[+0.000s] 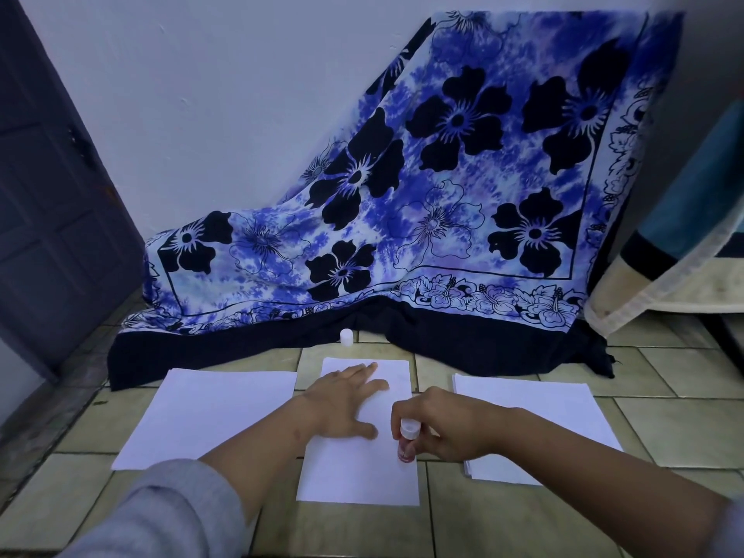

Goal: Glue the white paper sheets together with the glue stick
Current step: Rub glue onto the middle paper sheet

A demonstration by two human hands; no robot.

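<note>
**While the left hand pins the sheet, the right holds the glue stick to it**

Where the middle paper sheet (358, 477) lies on the tiled floor (523, 517), the glue stick (406, 441) stands nearly upright over its right edge. Its white end faces up and its red-labelled body points down at the paper. The right hand (447, 428) pinches the stick, with fingers curled round its upper part. The left hand (342, 400) lies flat on the same sheet with fingers spread, pressing the upper half down.

A second sheet (209, 416) lies just to the left, near the middle one but apart from it. A small stack of sheets (563, 416) lies to the right, partly under the right forearm. A small white cap (346, 337) stands on the floor beyond the middle sheet, at the dark hem of a blue floral cloth (443, 175) draped against the wall. A grey sleeve (161, 513) covers the left upper arm. A dark door (48, 195) stands at the far left.
</note>
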